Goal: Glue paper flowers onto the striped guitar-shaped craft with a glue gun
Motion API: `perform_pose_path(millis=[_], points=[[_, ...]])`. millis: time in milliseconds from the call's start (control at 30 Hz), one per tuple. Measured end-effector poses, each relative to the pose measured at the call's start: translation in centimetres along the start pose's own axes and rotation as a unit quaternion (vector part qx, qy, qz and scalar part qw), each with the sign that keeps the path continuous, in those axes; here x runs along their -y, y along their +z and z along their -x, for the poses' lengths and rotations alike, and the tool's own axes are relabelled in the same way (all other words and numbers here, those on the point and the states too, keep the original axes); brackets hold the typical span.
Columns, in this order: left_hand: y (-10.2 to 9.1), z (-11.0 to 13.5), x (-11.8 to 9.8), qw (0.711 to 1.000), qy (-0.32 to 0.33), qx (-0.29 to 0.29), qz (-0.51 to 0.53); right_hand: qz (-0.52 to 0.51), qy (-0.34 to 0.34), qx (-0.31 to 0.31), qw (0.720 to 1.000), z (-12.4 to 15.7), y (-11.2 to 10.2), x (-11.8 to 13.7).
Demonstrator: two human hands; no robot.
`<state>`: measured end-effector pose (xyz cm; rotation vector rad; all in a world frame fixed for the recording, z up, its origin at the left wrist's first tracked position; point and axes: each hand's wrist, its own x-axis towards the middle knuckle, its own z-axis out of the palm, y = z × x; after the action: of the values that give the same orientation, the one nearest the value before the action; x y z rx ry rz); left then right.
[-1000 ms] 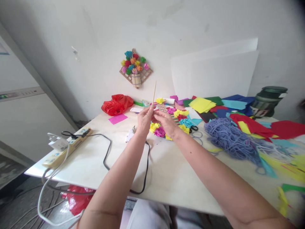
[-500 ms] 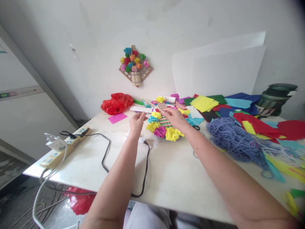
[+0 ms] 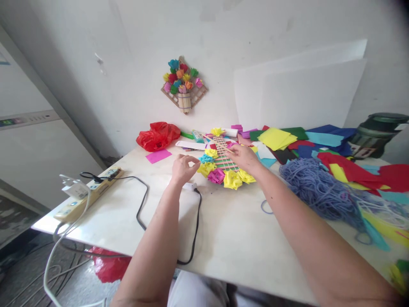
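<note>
My right hand pinches a thin wooden stick, which slants up and left over a wooden lattice. Crumpled paper flowers in yellow, magenta and blue ring the lattice's edge; my right hand covers part of its right side. To the left of the flowers is my left hand, apart from them, thumb and fingertips curled together. Whatever those fingertips may hold is too small to make out. Just below that hand lies a partly hidden white device with a black cord.
A power strip with plugs lies at the table's left edge. A red plastic bag sits at the back. Tangled blue yarn, coloured sheets and a dark jar occupy the right. A flower-decorated lattice hangs on the wall.
My hands have drawn slightly apart, the right one moving right with the stick. My left fingers are more curled. The whole view has shifted a little.
</note>
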<state>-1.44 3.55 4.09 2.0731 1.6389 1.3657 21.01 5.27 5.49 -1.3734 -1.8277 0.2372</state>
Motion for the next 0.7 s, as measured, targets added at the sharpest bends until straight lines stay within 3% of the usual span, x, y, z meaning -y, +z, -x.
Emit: perform_pose_path(millis=[100, 267, 333, 467, 567, 700], points=[[0.5, -0.1, 0.2, 0.997, -0.057, -0.039, 0.031, 0.039, 0.019, -0.004, 0.999, -0.1, -0.5, -0.2], [1.9, -0.2, 0.6, 0.972, -0.178, -0.09, 0.127, -0.013, 0.02, -0.017, 1.0, -0.4, -0.8, -0.8], [2.5, -0.1, 0.5, 0.949, -0.238, -0.088, 0.187, -0.019, 0.01, -0.017, 1.0, -0.4, -1.0, -0.9], [3.2, 0.0, -0.6, 0.865, -0.353, -0.07, 0.349, -0.014, -0.008, -0.01, 1.0, -0.4, -1.1, -1.0], [3.5, -0.1, -1.2, 0.83, -0.384, -0.041, 0.403, -0.011, -0.015, 0.005, 1.0, -0.4, -1.2, -1.1], [3.7, -0.3, -1.0, 0.818, -0.38, -0.037, 0.43, 0.013, -0.024, 0.044, 0.999, -0.2, -1.8, -1.1]])
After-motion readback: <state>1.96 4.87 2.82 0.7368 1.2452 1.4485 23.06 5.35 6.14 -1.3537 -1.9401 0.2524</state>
